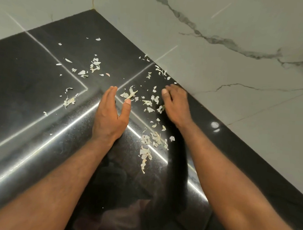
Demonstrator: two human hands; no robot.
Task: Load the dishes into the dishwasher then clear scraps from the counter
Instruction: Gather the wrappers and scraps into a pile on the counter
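Pale, papery garlic-skin scraps (pixel 149 103) lie scattered over the glossy black counter (pixel 31 91). One cluster (pixel 94 65) sits farther back, another (pixel 69 101) to the left, and a third (pixel 150 142) lies between my forearms. My left hand (pixel 110 117) stands on its edge on the counter, fingers straight, thumb touching a scrap. Opposite it, close to the wall, my right hand (pixel 176 104) rests palm down with its fingers bent onto the counter. Several scraps lie between the two hands. Neither hand visibly holds anything. No dishes or dishwasher are in view.
A white marble-patterned wall (pixel 223 66) borders the counter on the right and at the back, meeting in a corner (pixel 93 8). Bright light strips reflect off the counter surface (pixel 74 123).
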